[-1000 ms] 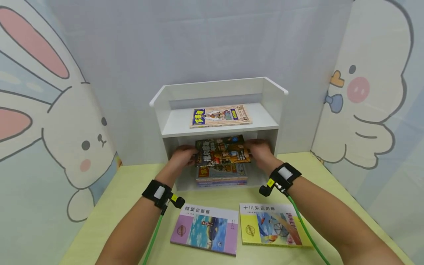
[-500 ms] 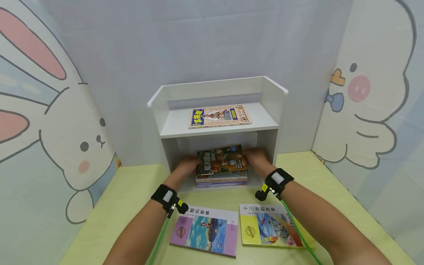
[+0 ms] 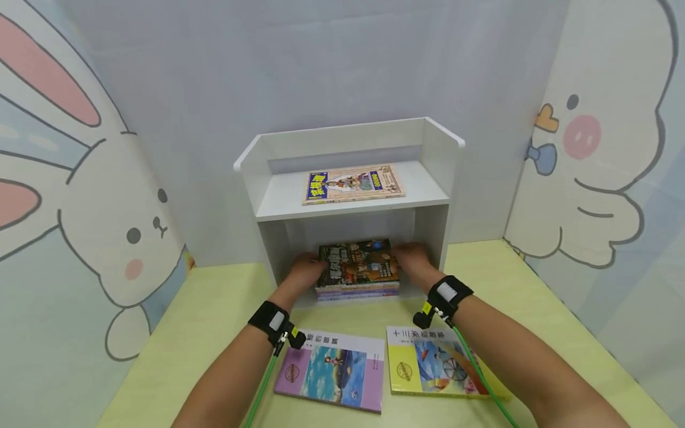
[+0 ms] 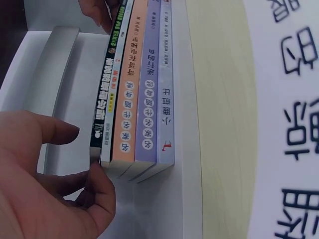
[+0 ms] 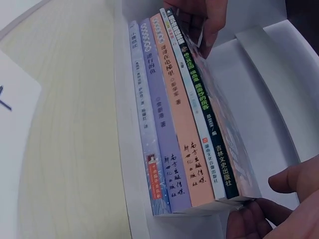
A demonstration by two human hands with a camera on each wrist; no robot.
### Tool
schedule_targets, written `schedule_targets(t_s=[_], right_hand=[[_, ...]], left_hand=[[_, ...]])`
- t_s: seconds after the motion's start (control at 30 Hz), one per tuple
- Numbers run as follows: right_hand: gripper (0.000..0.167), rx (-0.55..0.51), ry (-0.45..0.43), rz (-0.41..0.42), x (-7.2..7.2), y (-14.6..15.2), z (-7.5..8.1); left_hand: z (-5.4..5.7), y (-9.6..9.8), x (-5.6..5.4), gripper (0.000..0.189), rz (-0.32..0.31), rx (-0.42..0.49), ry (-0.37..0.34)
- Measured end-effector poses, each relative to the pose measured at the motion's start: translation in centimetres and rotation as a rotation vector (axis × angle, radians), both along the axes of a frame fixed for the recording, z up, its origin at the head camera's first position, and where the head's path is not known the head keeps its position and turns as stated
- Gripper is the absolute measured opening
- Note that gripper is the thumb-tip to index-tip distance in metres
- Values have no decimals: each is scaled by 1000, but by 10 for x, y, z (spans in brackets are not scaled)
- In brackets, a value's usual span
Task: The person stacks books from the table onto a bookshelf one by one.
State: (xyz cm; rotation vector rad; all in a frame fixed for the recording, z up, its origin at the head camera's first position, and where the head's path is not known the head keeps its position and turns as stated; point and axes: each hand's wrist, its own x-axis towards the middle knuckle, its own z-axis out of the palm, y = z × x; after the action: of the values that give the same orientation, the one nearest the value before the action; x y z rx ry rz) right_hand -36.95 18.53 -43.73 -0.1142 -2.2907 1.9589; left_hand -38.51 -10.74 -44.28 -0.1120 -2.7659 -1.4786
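Observation:
A black-covered book (image 3: 357, 261) lies flat on top of a stack of books (image 3: 357, 293) on the lower shelf. At its left end is my left hand (image 3: 305, 271); in the left wrist view its bent fingers (image 4: 101, 191) touch the end of the pile, while the thumb stands apart from the cover. My right hand (image 3: 411, 260) is at the opposite end. The right wrist view shows its fingers (image 5: 251, 219) against the lower corner of the black book, thumb off the cover. White, orange and purple spines lie beneath the black one.
The white two-tier shelf (image 3: 436, 229) carries a yellow-and-tan book (image 3: 353, 184) on its upper board. A purple-and-white book (image 3: 332, 371) and a yellow-and-white book (image 3: 428, 362) lie on the table (image 3: 214, 333) in front. Green cables run along both forearms.
Both hands have lowered the black book from above the stack onto it. Its front edge has come into line with the spines below. The thumbs are now apart from its cover.

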Motion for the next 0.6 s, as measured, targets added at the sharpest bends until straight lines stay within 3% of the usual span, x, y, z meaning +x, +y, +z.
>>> schedule_targets(t_s=[0.37,0.47,0.6], right_hand=[[33,110,-66,111,6,1,4],[46,204,-100,91,10,0,6],[65,369,-101,104,26,-1,13]], left_hand=[[2,-1,1,57,1,-34,-11],[5,-1,7,61,21,-30,-5],[15,-2,25,63,30,-22,16]])
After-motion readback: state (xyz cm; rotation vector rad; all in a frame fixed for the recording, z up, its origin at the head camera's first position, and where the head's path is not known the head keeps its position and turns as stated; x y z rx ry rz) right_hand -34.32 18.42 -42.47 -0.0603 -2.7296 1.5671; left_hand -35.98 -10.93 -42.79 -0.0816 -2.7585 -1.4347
